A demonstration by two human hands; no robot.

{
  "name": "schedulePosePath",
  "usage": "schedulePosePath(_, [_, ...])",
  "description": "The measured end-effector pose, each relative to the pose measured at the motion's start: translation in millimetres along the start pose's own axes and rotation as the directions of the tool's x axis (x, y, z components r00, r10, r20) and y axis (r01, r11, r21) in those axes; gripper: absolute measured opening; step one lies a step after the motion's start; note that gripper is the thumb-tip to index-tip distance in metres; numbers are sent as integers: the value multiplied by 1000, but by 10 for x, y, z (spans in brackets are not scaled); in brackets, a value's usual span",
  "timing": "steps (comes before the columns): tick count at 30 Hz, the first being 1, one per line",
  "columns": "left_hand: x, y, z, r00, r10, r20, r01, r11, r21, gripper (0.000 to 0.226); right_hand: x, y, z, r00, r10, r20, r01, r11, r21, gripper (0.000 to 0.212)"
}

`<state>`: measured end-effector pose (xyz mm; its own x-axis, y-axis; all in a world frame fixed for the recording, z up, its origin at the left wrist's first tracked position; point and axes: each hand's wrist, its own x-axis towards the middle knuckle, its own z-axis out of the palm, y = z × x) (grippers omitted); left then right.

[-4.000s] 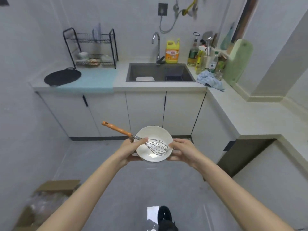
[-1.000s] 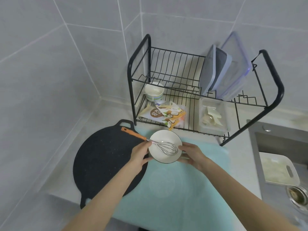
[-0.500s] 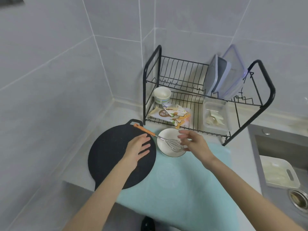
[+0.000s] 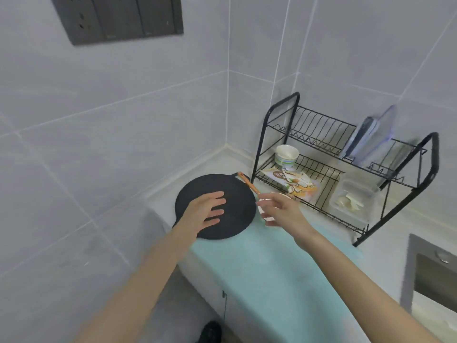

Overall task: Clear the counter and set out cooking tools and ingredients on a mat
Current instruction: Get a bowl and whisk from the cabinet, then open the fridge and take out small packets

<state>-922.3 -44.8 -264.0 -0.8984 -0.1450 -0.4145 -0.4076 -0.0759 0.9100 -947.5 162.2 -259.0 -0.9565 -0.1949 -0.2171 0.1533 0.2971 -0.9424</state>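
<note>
Orange whisk handle [image 4: 248, 183] aslant, pointing far-left

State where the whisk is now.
Head view, mid-frame: the whisk lies at the right edge of the pan, beside the dish rack, just beyond the right hand.

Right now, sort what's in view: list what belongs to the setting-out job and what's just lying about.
Job: pale teal mat, round black flat pan, orange-handled wire whisk, white bowl.
Lying about: black wire dish rack, clear plastic lids, grey wall socket panel, steel sink.
</note>
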Motion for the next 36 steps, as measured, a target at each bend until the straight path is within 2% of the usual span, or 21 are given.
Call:
schedulePosePath(7, [-1278, -373, -276, 986, 38, -161, -39, 999, 1, 25, -736, -89, 356, 965, -61, 254, 81, 994, -68, 24])
schedulePosePath(13, [-2332, -681, -545, 920, 38, -391, -65, 996, -56, 24, -1423, -208, 840, 871, -126, 475, 175, 983, -60, 24])
schedulePosePath(23, [-4016, -1324, -895, 744, -10, -669, -144, 974, -174, 29, -2639, -229, 1750, 661, -152, 735, 287, 956, -61, 27])
schedulePosePath(28, [-5136, -1843, -1082, 624, -26, -781, -202, 960, -193, 28, -3585, -108, 2219, 515, -146, 845, 364, 929, -62, 26])
schedulePosePath(36, [-6962, -2734, -1085, 499, -81, -863, -235, 946, -224, 29, -5263, 254, 2777, 350, -112, 930, 395, 918, -38, 21])
